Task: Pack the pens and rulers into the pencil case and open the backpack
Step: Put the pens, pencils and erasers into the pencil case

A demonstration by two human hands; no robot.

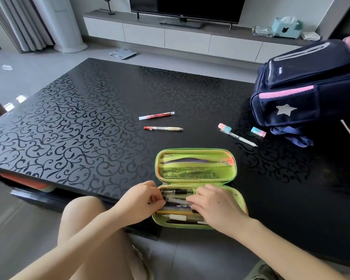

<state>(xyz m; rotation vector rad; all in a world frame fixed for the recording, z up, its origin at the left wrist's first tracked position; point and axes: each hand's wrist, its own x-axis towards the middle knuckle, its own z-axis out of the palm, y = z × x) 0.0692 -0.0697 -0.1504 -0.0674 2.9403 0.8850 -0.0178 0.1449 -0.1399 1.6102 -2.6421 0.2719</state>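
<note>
A green pencil case (pixel 196 158) lies open at the near edge of the black table (pixel 89 122), its mesh lid flat behind a tray with several pens. My left hand (pixel 141 201) pinches the left end of a clear pen (pixel 178 201) in the tray. My right hand (pixel 214 205) rests on that pen's right part, fingers pressing it down. Loose on the table are a red pen (pixel 156 115), a clear pen with a red clip (pixel 163 128) and a white pen (pixel 239 138). A navy backpack (pixel 303 85) with pink trim and a silver star lies zipped at the right.
Two pink-and-blue erasers (pixel 225 127) (pixel 258 132) lie near the white pen and the backpack straps. Beyond the table stand a TV unit with a television (pixel 187 7) and a teal tissue box (pixel 287 27). A scale (pixel 122 53) sits on the floor.
</note>
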